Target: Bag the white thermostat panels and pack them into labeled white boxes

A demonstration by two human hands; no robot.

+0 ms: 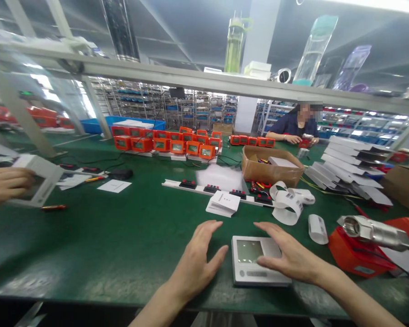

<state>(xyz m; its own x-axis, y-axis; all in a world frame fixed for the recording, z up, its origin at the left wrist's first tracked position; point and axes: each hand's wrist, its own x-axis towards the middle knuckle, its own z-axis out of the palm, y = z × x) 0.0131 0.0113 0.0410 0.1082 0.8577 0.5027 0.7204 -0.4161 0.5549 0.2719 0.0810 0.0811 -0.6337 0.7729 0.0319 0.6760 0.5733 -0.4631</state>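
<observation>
A white panel device with a grey screen [249,251] lies face up near the front of the green bench. My right hand [288,252] is over the device's right part, thumb and fingers spread; whether it touches the casing I cannot tell. To the left of the device my left hand [198,256] is held above the bench, thumb apart from the fingers, with nothing in it. Just beyond both hands sits a small stack of printed white leaflets [223,202]. Behind that runs a white strip [172,183] carrying several black terminal blocks with red parts [211,188].
At the left edge another person's hand [8,184] holds a white frame [47,186]. A metal fitting [375,231] rests on an orange device [351,254] at right. Paper labels [288,206], a cardboard box [272,168] and rows of orange units [162,144] stand farther back, below a shelf [177,77].
</observation>
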